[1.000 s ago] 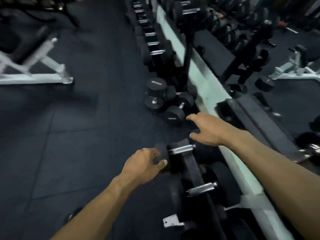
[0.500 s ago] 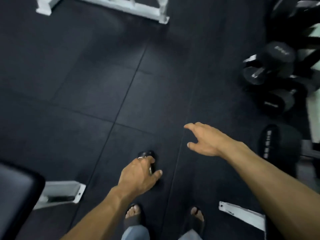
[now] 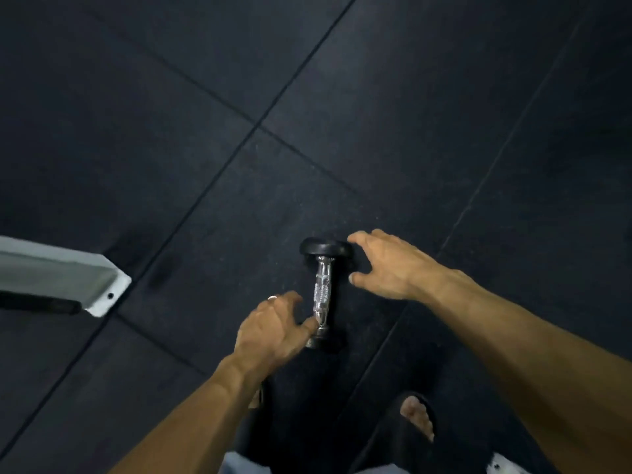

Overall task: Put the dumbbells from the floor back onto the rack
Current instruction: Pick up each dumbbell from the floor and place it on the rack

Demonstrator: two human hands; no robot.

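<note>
A small dumbbell (image 3: pixel 322 291) with black rubber heads and a knurled chrome handle lies on the black rubber floor, its long axis running away from me. My left hand (image 3: pixel 273 328) hovers over the near end, thumb tip touching the handle's lower part, fingers spread, holding nothing. My right hand (image 3: pixel 390 265) is open just right of the far head, fingers curved beside it without gripping. The rack is out of view.
The white metal foot of a bench frame (image 3: pixel 68 278) juts in from the left edge. My right foot in a sandal (image 3: pixel 417 420) stands below the dumbbell. Dark rubber floor tiles (image 3: pixel 307 97) fill the rest of the view.
My view has swung away from the rack and down to the floor. Both hands have dropped toward the small dumbbell, which now lies between them.
</note>
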